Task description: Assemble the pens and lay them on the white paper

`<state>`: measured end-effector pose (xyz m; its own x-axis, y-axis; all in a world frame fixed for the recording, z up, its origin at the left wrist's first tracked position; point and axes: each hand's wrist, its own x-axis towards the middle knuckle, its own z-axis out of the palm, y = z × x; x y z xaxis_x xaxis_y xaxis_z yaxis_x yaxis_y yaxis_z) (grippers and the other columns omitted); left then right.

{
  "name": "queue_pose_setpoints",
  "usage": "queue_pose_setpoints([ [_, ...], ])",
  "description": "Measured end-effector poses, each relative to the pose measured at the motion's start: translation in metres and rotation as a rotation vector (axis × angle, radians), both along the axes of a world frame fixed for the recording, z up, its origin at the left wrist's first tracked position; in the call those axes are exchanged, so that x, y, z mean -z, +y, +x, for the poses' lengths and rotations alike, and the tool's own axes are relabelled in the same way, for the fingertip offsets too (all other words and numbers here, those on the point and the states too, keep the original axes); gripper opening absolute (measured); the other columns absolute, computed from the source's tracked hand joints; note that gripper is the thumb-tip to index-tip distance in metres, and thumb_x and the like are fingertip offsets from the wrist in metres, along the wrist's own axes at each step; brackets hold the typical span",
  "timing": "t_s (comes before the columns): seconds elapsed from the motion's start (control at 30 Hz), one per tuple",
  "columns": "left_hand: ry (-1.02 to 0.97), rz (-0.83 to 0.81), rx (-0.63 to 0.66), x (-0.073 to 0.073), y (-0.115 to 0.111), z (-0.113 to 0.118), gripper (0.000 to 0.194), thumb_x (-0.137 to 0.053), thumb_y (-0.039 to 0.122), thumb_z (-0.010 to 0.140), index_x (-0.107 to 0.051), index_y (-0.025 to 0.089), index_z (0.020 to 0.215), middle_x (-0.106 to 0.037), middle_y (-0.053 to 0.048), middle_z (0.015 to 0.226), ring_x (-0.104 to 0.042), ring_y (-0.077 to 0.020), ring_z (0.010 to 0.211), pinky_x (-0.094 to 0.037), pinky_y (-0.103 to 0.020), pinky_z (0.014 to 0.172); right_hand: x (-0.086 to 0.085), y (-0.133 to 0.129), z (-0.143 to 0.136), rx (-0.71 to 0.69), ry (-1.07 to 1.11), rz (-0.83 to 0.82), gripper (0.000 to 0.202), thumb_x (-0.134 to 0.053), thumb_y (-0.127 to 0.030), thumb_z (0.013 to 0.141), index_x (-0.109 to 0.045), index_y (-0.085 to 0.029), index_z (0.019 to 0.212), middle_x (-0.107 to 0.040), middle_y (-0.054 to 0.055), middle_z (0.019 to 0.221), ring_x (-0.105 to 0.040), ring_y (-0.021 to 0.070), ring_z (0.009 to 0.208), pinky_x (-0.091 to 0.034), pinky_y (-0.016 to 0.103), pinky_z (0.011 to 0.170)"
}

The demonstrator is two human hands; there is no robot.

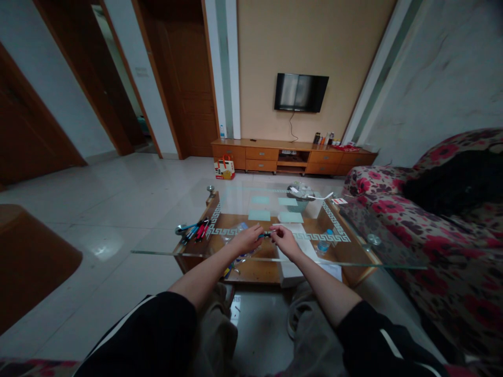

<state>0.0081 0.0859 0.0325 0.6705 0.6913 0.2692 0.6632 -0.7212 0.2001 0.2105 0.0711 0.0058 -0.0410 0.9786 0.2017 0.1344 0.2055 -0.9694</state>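
Above the near part of the glass table [236, 256], my left hand [250, 238] is closed on a thin blue and black pen [266, 235]. My right hand [283, 241] is just beside it, its fingertips pinched at the pen's right end; whether they hold a separate small part is too small to tell. Several blue, black and red pens [195, 231] lie in a group on the glass, left of my left hand. A clear plastic wrapper [234, 233] lies beside my left hand, partly hidden by it.
A water bottle [324, 242] with a blue cap stands right of my right hand. A basket [301, 192] with grey contents shows beyond the table's far side. White paper or a box [291, 269] is seen under the glass. A flowered sofa [424, 230] flanks the right side.
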Motion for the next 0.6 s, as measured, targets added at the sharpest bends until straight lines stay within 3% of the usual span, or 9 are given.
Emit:
queue_pose_setpoints([
  [0.1,-0.017,-0.027,0.015,-0.001,-0.001,0.001,0.039,-0.049,0.013,0.089,-0.049,0.023,0.126,-0.059,-0.007,0.119,-0.062,-0.019,0.104,-0.05,-0.029,0.088,-0.001,-0.001,-0.002,-0.013,-0.011,-0.003,0.032,-0.065,-0.036,0.076,-0.064,-0.017,0.102,-0.065,0.0,0.071,-0.06,0.0159,0.063,-0.049,0.028,0.059],
  [0.2,0.007,-0.026,0.019,-0.002,-0.003,0.002,0.05,-0.05,0.017,0.091,-0.042,0.026,0.14,-0.058,-0.008,0.125,-0.063,-0.0203,0.106,-0.051,-0.03,0.088,-0.002,-0.003,-0.003,-0.032,-0.023,-0.003,0.033,-0.065,-0.037,0.077,-0.064,-0.018,0.103,-0.067,0.001,0.071,-0.061,0.0164,0.065,-0.049,0.028,0.061],
  [0.4,0.101,0.026,-0.065,-0.004,-0.006,0.002,0.044,-0.044,0.036,0.101,-0.043,0.035,0.144,-0.061,-0.007,0.121,-0.065,-0.0207,0.099,-0.051,-0.029,0.08,0.001,0.001,-0.002,0.03,0.029,-0.019,0.038,-0.067,-0.04,0.077,-0.062,-0.018,0.108,-0.066,0.001,0.081,-0.062,0.0156,0.065,-0.052,0.03,0.064],
  [0.6,0.142,0.05,-0.105,-0.006,-0.007,-0.001,0.041,-0.04,0.04,0.102,-0.047,0.04,0.142,-0.063,-0.005,0.109,-0.066,-0.0185,0.088,-0.049,-0.026,0.073,0.008,0.008,0.004,0.104,0.025,-0.012,0.041,-0.066,-0.043,0.078,-0.06,-0.019,0.111,-0.063,0.001,0.086,-0.06,0.0153,0.066,-0.053,0.031,0.065],
])
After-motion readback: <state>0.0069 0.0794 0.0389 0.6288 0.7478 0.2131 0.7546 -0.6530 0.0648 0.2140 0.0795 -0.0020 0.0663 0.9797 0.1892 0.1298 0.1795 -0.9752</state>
